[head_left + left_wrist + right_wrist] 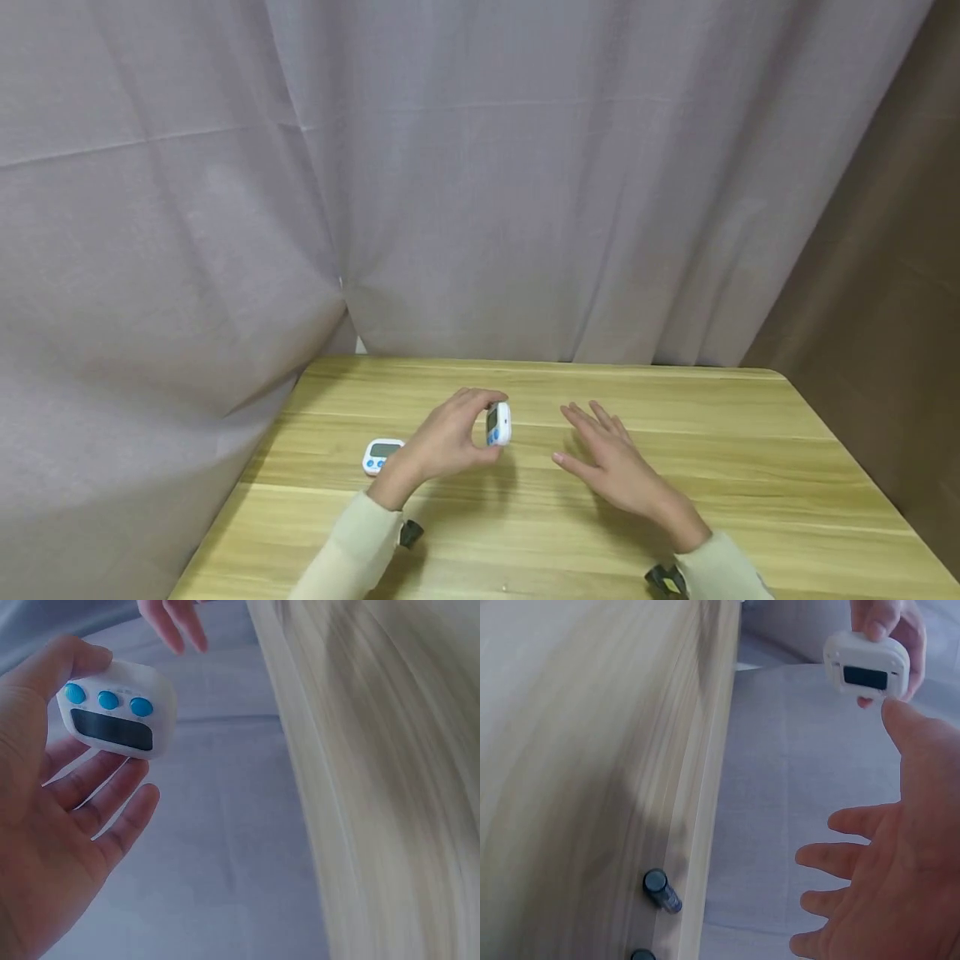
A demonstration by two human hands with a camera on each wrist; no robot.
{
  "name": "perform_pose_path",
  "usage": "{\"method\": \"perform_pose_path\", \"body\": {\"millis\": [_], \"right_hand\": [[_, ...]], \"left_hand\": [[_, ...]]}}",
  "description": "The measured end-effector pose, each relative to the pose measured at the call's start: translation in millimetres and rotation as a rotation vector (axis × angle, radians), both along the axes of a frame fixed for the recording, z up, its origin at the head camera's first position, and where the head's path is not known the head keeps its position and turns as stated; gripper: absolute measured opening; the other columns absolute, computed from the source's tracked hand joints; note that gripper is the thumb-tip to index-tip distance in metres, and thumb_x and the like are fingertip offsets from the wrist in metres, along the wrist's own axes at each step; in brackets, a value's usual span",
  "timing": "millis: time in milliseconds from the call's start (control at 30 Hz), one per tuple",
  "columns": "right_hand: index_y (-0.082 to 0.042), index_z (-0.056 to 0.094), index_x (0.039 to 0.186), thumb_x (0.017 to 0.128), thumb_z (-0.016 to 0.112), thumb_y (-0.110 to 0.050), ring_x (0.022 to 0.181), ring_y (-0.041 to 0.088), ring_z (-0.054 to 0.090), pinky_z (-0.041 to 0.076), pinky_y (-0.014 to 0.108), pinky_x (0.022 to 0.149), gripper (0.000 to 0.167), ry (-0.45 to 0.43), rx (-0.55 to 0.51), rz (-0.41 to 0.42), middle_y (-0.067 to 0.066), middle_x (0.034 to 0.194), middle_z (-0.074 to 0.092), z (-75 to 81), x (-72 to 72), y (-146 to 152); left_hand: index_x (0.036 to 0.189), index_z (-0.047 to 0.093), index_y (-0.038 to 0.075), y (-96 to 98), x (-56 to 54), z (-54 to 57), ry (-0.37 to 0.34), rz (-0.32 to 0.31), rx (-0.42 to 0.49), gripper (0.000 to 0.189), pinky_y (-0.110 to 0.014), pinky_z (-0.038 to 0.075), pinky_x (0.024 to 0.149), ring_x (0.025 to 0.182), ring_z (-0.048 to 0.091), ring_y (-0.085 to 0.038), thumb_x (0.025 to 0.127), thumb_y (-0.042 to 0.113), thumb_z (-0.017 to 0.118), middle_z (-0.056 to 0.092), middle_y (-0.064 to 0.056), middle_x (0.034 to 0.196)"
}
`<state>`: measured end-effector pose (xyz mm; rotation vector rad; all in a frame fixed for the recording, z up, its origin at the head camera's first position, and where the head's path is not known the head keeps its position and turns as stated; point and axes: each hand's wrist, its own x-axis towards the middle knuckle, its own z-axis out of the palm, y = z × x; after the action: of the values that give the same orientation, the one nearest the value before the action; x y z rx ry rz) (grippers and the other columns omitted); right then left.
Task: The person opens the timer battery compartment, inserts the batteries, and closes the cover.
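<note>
My left hand [448, 435] grips a white digital timer [503, 423] above the table, thumb below and fingers over its top. In the left wrist view, three blue buttons and a dark blank screen show on the timer's front [120, 709]. Its white back [866, 660], with a dark rectangle in it, faces the right wrist camera. To the right of the timer my right hand [618, 471] hovers with fingers spread, holding nothing. A second white timer [384, 450] with blue buttons lies on the table, partly hidden behind my left wrist.
The wooden table [720, 450] backs onto a grey curtain [480, 208]. On the tabletop in the right wrist view lies a small dark cylinder [661, 891] like a battery, with another dark round end [643, 954] at the frame's lower edge.
</note>
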<state>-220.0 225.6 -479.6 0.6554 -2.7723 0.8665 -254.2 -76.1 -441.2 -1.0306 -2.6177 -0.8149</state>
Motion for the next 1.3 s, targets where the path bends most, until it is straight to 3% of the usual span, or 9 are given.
{"method": "perform_pose_path", "body": {"millis": [267,433,567,700,867,967,1133,1300], "right_hand": [[-0.009,0.042,0.161,0.105,0.061,-0.049,0.159,0.048,0.019,0.009,0.081,0.123,0.071,-0.017,-0.048,0.027,0.017,0.168,0.040,-0.6,3.1,-5.5],[-0.010,0.043,0.160,0.107,0.059,-0.050,0.159,0.047,0.023,0.020,0.081,0.120,0.069,-0.044,-0.098,0.027,0.015,0.166,0.042,0.3,7.0,-8.6],[-0.012,0.047,0.158,0.108,0.059,-0.047,0.156,0.045,0.032,0.029,0.078,0.119,0.063,-0.091,-0.182,0.043,0.015,0.164,0.046,4.7,8.1,-13.4],[-0.012,0.053,0.153,0.109,0.060,-0.039,0.145,0.042,0.050,0.039,0.072,0.117,0.052,-0.144,-0.298,0.087,0.012,0.153,0.059,9.4,6.6,-21.7],[-0.006,0.059,0.143,0.110,0.059,-0.028,0.123,0.036,0.066,0.055,0.056,0.107,0.040,-0.277,-0.490,0.119,0.014,0.127,0.073,16.2,1.4,-32.1],[0.003,0.057,0.140,0.109,0.059,-0.022,0.112,0.028,0.071,0.058,0.044,0.102,0.039,-0.376,-0.611,0.124,0.016,0.117,0.075,20.5,-1.3,-36.0],[0.010,0.051,0.140,0.106,0.061,-0.015,0.103,0.019,0.072,0.061,0.036,0.096,0.043,-0.496,-0.792,0.097,0.005,0.108,0.078,26.7,-0.7,-40.3],[0.002,0.053,0.135,0.105,0.062,-0.010,0.095,0.015,0.070,0.062,0.030,0.090,0.034,-0.580,-0.942,0.095,-0.004,0.097,0.075,28.0,2.4,-42.2]], "left_hand": [[0.141,0.056,0.016,13.8,7.6,1.0,-0.021,-0.042,0.066,0.068,-0.039,0.057,0.107,0.123,0.065,-0.018,0.082,0.026,0.088,0.067,0.002,0.133],[0.140,0.056,0.019,16.6,10.4,-1.3,-0.014,-0.040,0.086,0.068,-0.037,0.058,0.103,0.119,0.064,-0.015,0.081,0.025,0.089,0.068,0.004,0.129],[0.140,0.055,0.015,19.4,10.9,-1.1,-0.015,-0.095,0.166,0.067,-0.037,0.061,0.098,0.117,0.064,-0.015,0.082,0.019,0.088,0.067,0.001,0.130],[0.140,0.052,0.011,22.9,10.8,-1.0,-0.011,-0.160,0.250,0.068,-0.033,0.062,0.095,0.119,0.065,-0.016,0.082,0.011,0.088,0.067,-0.004,0.134],[0.140,0.051,0.010,27.2,11.8,-1.8,-0.014,-0.184,0.352,0.072,-0.036,0.060,0.101,0.121,0.066,-0.018,0.081,0.005,0.090,0.067,-0.006,0.139],[0.139,0.051,0.011,29.0,13.4,-1.7,-0.021,-0.175,0.398,0.072,-0.040,0.060,0.102,0.120,0.067,-0.018,0.080,0.004,0.092,0.067,-0.005,0.141],[0.142,0.052,0.010,32.4,16.0,-0.5,-0.022,-0.147,0.424,0.074,-0.040,0.060,0.102,0.118,0.069,-0.018,0.080,0.006,0.092,0.067,-0.004,0.143],[0.147,0.054,0.011,36.4,16.8,-0.3,-0.015,-0.117,0.409,0.078,-0.039,0.061,0.100,0.117,0.069,-0.018,0.080,0.007,0.093,0.067,-0.004,0.142]]}}
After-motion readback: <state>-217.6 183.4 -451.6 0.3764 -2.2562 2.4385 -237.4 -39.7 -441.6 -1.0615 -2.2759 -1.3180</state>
